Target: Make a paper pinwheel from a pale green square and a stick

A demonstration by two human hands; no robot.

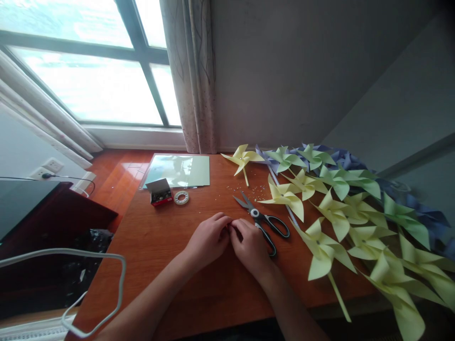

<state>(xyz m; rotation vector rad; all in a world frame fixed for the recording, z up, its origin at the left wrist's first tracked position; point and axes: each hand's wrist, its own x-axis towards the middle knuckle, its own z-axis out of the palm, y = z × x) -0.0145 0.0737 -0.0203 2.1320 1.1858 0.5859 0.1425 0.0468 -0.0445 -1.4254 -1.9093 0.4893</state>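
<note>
My left hand [212, 237] and my right hand [250, 244] meet over the middle of the wooden table, fingertips pinched together. Whatever they hold between them is too small and too covered to make out. Just right of my right hand lie open-bladed scissors [261, 217] with black and grey handles. A small dark box [159, 193] with its lid up and a roll of tape [181, 197] sit beyond my left hand. Yellow paper pinwheels [322, 246] on paper sticks spread over the right side, the closest of them beside the scissors.
Green pinwheels [313, 157] and purple ones [350, 158] crowd the far right. Pale paper sheets in a clear sleeve [177, 170] lie at the back left. Small scraps [259, 192] dot the table [149, 265]. A white cable [122, 279] loops over its left edge.
</note>
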